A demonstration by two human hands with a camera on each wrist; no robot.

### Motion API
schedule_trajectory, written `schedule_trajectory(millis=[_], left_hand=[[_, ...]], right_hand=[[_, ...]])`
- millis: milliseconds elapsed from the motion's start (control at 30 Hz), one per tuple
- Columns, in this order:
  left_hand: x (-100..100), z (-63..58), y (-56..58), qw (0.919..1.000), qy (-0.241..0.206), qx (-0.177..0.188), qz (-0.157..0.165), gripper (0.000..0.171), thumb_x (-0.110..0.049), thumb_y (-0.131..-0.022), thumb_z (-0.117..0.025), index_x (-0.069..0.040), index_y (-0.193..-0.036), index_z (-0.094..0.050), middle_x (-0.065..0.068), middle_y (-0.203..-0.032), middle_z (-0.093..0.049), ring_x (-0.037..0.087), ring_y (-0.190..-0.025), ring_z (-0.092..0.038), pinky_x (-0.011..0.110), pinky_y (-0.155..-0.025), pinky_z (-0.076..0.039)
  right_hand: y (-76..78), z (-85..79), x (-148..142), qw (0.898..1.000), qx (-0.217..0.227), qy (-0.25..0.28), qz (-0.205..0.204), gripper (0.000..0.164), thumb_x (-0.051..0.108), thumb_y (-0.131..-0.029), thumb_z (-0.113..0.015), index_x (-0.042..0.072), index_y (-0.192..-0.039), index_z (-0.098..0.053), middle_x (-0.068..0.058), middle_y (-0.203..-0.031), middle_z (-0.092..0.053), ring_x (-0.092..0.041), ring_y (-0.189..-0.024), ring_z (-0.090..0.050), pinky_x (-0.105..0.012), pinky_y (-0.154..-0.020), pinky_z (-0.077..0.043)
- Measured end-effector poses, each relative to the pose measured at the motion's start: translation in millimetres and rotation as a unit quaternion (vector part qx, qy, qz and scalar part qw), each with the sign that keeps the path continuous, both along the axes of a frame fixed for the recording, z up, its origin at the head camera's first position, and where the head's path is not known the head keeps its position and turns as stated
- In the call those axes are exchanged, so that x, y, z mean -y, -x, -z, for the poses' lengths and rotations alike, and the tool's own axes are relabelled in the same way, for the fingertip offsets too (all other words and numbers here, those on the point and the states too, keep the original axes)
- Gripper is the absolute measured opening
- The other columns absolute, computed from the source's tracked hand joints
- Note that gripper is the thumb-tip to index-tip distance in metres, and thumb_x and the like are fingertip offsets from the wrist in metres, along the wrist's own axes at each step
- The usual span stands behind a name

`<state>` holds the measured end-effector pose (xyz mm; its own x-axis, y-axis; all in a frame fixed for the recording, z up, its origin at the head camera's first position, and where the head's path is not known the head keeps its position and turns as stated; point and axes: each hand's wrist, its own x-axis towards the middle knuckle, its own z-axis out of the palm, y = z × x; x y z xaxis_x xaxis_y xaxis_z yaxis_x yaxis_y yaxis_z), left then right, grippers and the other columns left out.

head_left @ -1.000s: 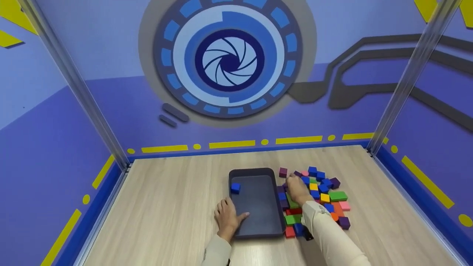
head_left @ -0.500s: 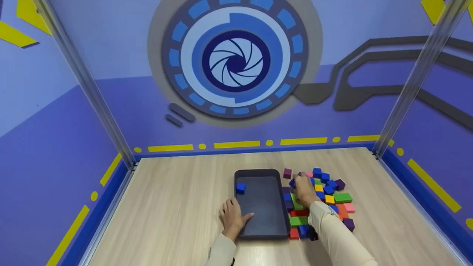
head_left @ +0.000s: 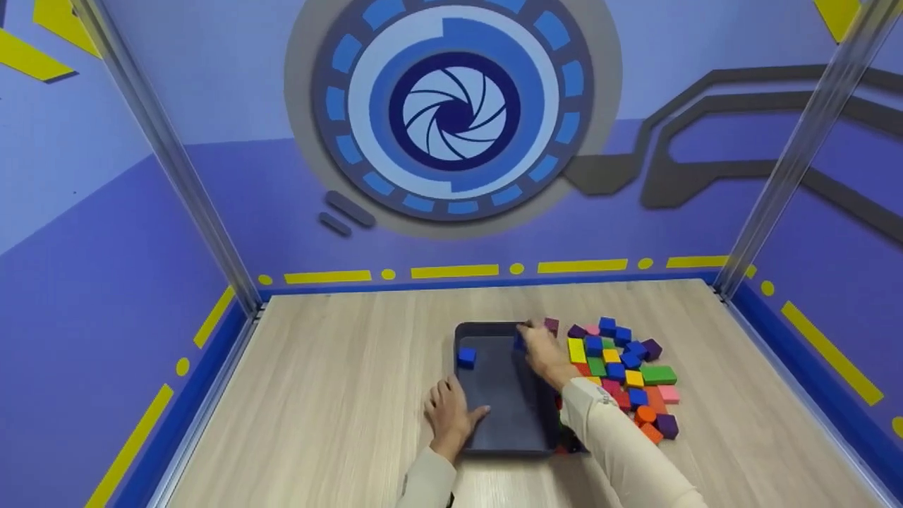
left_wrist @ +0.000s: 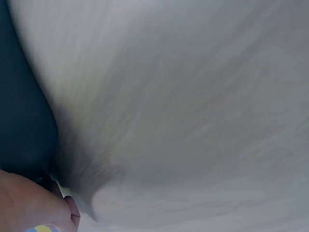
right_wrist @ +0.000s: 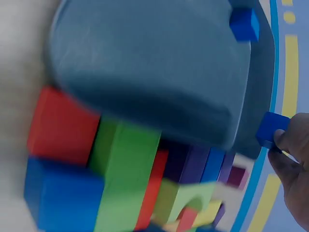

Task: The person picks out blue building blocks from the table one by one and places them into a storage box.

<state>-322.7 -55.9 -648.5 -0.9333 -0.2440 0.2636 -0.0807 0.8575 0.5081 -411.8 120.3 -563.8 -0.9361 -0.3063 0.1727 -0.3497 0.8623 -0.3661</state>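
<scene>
My right hand pinches a small blue cube between thumb and fingers. In the head view it is over the far right corner of a dark grey rectangular tray. Another blue cube sits inside the tray, toward its far left corner. My left hand holds the tray's left rim, thumb reaching inward over it and fingers on the outer side. The left wrist view shows only part of that hand beside the tray's dark wall.
A pile of coloured wooden blocks lies right of the tray, including a green block, a yellow block and an orange cylinder. A maroon cube lies behind my right hand. Purple-blue panels enclose the wooden table.
My right hand has moved left from the block pile to the tray's far right corner, carrying a blue cube. My left hand stays at the tray's left rim.
</scene>
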Motion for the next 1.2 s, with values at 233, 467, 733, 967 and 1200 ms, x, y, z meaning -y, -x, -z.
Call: schedule_trajectory(millis=[233,467,733,967,1200], left_hand=[[-2.4,-2.3,1.0,0.9999,0.013,-0.002,-0.009,0.077,-0.041,-0.064,-0.095,-0.002,-0.116,-0.054,0.014,-0.106,-0.058,0.033,-0.098,-0.052,0.05,-0.088,-0.041],[-4.5,-5.8,-1.7,0.9993,0.034,-0.015,-0.006,0.076,-0.047,-0.061,-0.095,-0.004,-0.11,-0.055,0.011,-0.099,-0.057,0.028,-0.089,-0.051,0.046,-0.081,-0.043],[2.7,-4.2,0.0,0.9994,0.029,-0.017,-0.009,0.08,-0.046,-0.06,-0.094,-0.003,-0.116,-0.055,0.013,-0.105,-0.059,0.031,-0.098,-0.054,0.048,-0.084,-0.044],[1.9,-3.6,0.9,0.9995,0.028,-0.009,-0.008,0.084,-0.047,-0.061,-0.094,-0.001,-0.12,-0.055,0.014,-0.109,-0.06,0.033,-0.101,-0.055,0.049,-0.086,-0.045],[3.7,-2.9,-1.0,0.9997,0.021,-0.007,-0.006,0.079,-0.045,-0.064,-0.094,-0.002,-0.118,-0.054,0.013,-0.107,-0.058,0.03,-0.097,-0.052,0.047,-0.085,-0.043]], right_hand=[[-0.6,13.4,28.9,0.998,-0.001,-0.012,-0.067,0.026,-0.018,-0.08,-0.069,-0.006,-0.103,-0.072,-0.021,-0.102,-0.067,-0.035,-0.09,-0.07,-0.048,-0.079,-0.058],[-1.8,24.1,40.5,0.998,0.011,0.019,-0.058,0.024,-0.016,-0.086,-0.066,-0.004,-0.106,-0.073,-0.021,-0.102,-0.075,-0.033,-0.094,-0.073,-0.047,-0.077,-0.059],[0.1,32.6,62.9,0.996,-0.014,0.04,-0.084,0.022,-0.016,-0.085,-0.063,-0.004,-0.097,-0.077,-0.02,-0.1,-0.077,-0.035,-0.097,-0.074,-0.048,-0.081,-0.059],[-3.1,32.8,63.6,0.995,-0.022,0.029,-0.095,0.025,-0.014,-0.085,-0.064,-0.005,-0.106,-0.075,-0.021,-0.107,-0.075,-0.037,-0.102,-0.073,-0.05,-0.086,-0.057],[-1.4,18.0,36.5,0.998,-0.043,0.008,-0.035,0.038,-0.007,-0.085,-0.07,-0.002,-0.123,-0.069,-0.023,-0.129,-0.068,-0.039,-0.118,-0.067,-0.05,-0.099,-0.053]])
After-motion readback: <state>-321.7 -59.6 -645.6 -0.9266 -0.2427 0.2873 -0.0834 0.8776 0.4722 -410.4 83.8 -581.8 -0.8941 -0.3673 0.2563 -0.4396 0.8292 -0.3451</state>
